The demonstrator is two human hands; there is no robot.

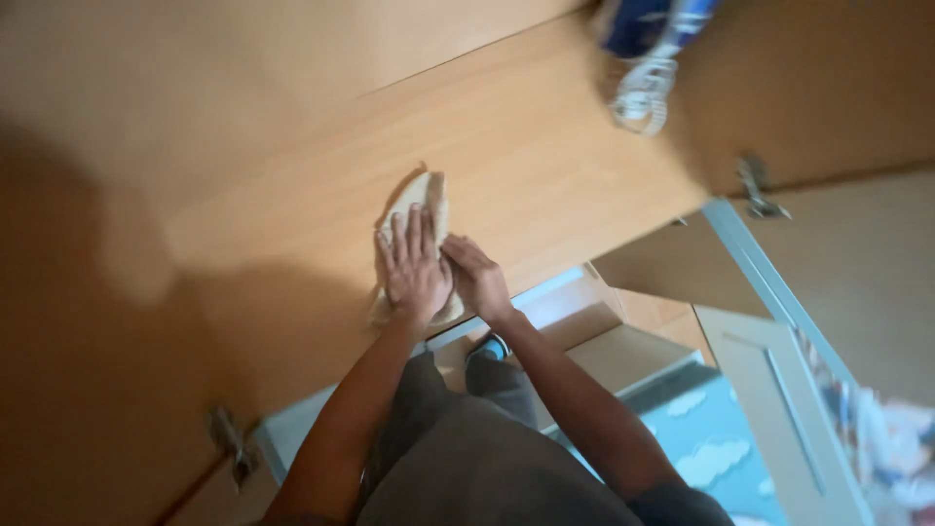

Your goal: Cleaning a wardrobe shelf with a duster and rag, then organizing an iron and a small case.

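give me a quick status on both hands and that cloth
Left hand flat on the beige cloth, pressing it to the wooden top. Right hand beside it, touching the cloth's edge. Blurred blue-and-white object far off, not in the way.

Package: a blurred blue-and-white pack [651, 24] is lying at the far edge of the wooden top [545, 146], upper right
Labels, signs, screens: none are showing anywhere in view

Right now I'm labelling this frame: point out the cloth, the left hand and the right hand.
cloth [426, 193], head view, top end
left hand [414, 268], head view, back
right hand [477, 276], head view, back
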